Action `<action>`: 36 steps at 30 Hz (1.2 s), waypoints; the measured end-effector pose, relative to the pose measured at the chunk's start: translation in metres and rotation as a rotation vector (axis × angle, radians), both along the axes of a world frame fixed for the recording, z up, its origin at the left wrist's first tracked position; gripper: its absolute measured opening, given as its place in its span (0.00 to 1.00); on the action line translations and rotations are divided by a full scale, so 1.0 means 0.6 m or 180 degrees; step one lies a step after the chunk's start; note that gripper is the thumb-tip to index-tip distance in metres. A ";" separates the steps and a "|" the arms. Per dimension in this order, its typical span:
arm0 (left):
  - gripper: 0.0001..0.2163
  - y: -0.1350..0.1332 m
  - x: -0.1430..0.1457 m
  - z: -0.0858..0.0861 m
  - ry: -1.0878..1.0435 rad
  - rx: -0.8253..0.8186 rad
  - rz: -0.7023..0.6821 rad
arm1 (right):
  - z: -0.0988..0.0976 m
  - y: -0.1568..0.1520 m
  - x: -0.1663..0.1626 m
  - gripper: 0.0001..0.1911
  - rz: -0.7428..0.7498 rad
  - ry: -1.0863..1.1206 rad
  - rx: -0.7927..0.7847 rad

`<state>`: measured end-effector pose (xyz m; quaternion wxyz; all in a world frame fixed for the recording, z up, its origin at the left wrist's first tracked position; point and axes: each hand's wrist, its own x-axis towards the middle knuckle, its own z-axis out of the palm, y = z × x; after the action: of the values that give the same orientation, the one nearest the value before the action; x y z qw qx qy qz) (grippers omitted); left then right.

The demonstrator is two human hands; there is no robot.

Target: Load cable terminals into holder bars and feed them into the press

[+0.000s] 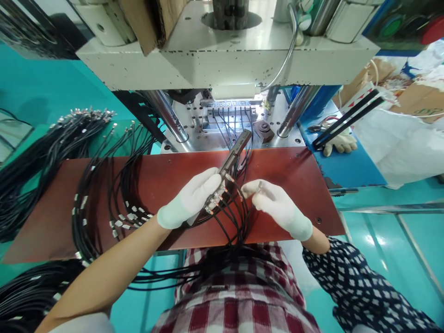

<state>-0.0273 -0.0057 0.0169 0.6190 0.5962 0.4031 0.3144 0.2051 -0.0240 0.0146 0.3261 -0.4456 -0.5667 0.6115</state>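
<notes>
My left hand (189, 199), in a white glove, is closed around a long dark metal fixture bar (236, 150) that points up toward the press. Several black cables with metal connector ends (217, 199) sit in the bar beside my fingers. In a white glove too, my right hand (277, 206) pinches one small metal cable connector (260, 186) just right of the bar. Both hands hover over the red-brown board (145, 185). The black cables loop down toward my lap.
A grey press machine (225, 60) stands behind the board, with cables lying in its mould area (232, 118). Bundles of black cables (52, 152) fill the left side. A spare glove (342, 142) and black strips lie on the blue surface at right.
</notes>
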 end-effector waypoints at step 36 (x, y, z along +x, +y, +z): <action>0.16 -0.001 -0.005 0.024 0.0714 0.0451 -0.0682 | 0.015 0.023 -0.038 0.13 -0.0203 -0.0085 0.0168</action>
<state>-0.0303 -0.0063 0.0311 0.5565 0.7093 0.3806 0.2057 0.1822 -0.0104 0.0236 0.3494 -0.4628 -0.5724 0.5797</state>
